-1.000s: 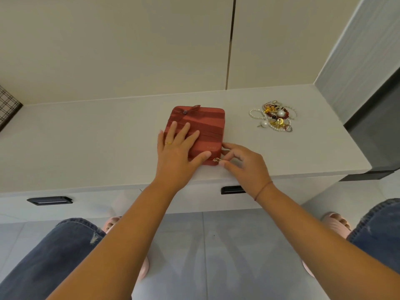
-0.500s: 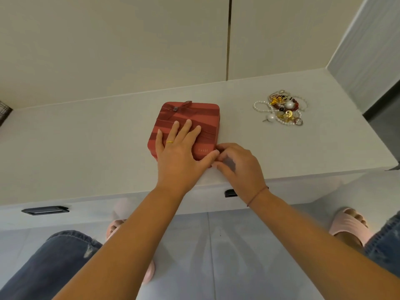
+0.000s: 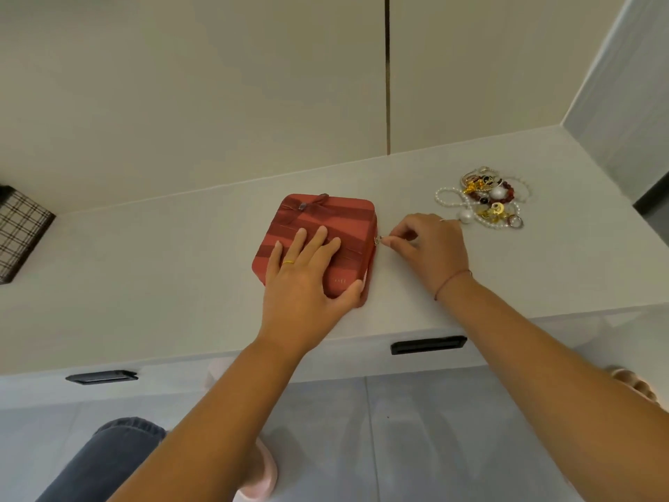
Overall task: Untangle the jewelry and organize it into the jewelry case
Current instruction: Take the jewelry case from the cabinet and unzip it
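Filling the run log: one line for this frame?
step: unzip | left hand: flat on red jewelry case | right hand: pinches zipper pull | jewelry tangle: on counter, untouched

Takes the right hand away from the near corner of the red jewelry case and slides it up along the right side, now about halfway to the back. Drags the little gold zipper pull along with it, pinched between thumb and finger, leaving a thin pale gap open down the side to the near right corner. Ends up right beside the pile of tangled jewelry, no longer well apart from it, knuckles close to the big white pearl.
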Demonstrator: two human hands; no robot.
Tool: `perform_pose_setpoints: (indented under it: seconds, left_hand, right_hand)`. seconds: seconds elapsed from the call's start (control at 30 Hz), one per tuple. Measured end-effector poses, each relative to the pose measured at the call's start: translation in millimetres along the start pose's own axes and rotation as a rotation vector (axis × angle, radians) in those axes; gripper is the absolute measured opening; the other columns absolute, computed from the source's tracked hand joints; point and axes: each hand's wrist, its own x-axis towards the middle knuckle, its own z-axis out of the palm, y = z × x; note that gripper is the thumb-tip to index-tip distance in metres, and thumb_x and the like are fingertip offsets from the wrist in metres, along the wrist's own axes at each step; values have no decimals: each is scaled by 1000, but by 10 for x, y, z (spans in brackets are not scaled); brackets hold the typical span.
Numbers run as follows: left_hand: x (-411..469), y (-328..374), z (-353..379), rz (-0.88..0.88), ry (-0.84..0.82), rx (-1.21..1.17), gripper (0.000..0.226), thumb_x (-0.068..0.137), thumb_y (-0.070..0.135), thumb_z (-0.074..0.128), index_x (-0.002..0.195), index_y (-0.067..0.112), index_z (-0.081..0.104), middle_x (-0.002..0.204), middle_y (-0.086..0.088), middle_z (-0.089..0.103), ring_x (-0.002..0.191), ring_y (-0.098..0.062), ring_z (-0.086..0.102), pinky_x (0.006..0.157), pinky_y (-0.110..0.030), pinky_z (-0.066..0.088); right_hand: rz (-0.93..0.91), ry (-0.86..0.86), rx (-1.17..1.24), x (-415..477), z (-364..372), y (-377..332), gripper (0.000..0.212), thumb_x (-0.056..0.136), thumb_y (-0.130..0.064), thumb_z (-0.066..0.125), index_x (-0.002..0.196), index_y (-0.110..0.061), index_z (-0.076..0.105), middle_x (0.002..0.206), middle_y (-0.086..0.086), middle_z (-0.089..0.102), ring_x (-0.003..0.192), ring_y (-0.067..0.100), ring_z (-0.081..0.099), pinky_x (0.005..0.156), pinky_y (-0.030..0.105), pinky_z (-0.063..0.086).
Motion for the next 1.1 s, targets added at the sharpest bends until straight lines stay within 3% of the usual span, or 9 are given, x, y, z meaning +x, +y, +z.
perform_pose_setpoints:
  seconds: [0.07,0.13,0.2,0.27,0.4,0.47,0.63,1.0,1.1]
  left_hand:
    - [-7,-98,-62,44,-25,-14,73,78,66,37,139,27,46,152,6,35,145,-17,22,120,-43,10]
    - [-22,-228,-147,87,-66,-33,73,78,63,39,140,25,45,153,7,32,146,-15,19,120,-41,6]
    - [-33,-338,-238,94,-125,-57,75,75,61,39,140,24,43,155,9,27,146,-11,14,120,-36,1]
    - [-33,-388,-279,70,-160,-73,78,72,61,39,140,23,40,157,9,23,147,-9,10,120,-34,-2]
    - [-12,-354,-192,63,-178,6,88,76,75,31,151,31,16,155,14,4,146,-12,0,119,-38,-5]
    - [-10,-354,-142,74,-169,62,84,79,74,22,151,33,9,154,14,-2,146,-13,-4,118,-39,-8]
    - [-3,-383,-121,84,-178,71,80,81,73,19,149,34,8,154,14,-2,143,-10,-8,117,-39,-9]
    - [-10,-401,-90,111,-165,77,84,81,77,18,151,31,13,155,12,0,146,-15,-4,117,-40,-8]
    - [10,-421,-164,73,-201,-72,89,77,83,19,150,32,20,156,13,7,146,-9,-1,119,-38,-6]
  right_hand:
    - [3,-39,51,90,-31,8,18,79,-33,72,70,-24,60,81,-8,63,82,17,58,85,46,43]
    - [-23,-124,157,85,-41,-14,17,80,-24,73,70,-19,60,103,-3,65,98,17,59,93,46,42]
    - [-76,-217,285,-18,-27,-83,13,82,-14,70,73,-13,60,124,-1,60,111,13,56,101,36,40]
    - [-125,-244,342,-151,20,-149,13,83,-11,68,74,-12,59,129,0,57,112,9,55,100,24,39]
    - [-115,-199,398,-298,89,-150,12,83,-13,69,74,-12,61,124,-7,57,107,2,56,95,10,37]
    - [-100,-203,390,-283,87,-130,11,83,-15,69,75,-12,62,122,-7,59,106,2,57,94,12,38]
    - [-28,-168,323,-35,12,-9,11,81,-19,72,74,-17,63,117,-3,63,106,10,58,96,27,41]
    - [34,-177,259,285,95,0,20,77,-30,75,73,-15,63,85,2,65,82,18,58,77,34,48]
    - [91,-127,257,200,118,-42,18,79,-28,74,79,-14,64,85,1,63,79,15,55,72,27,45]
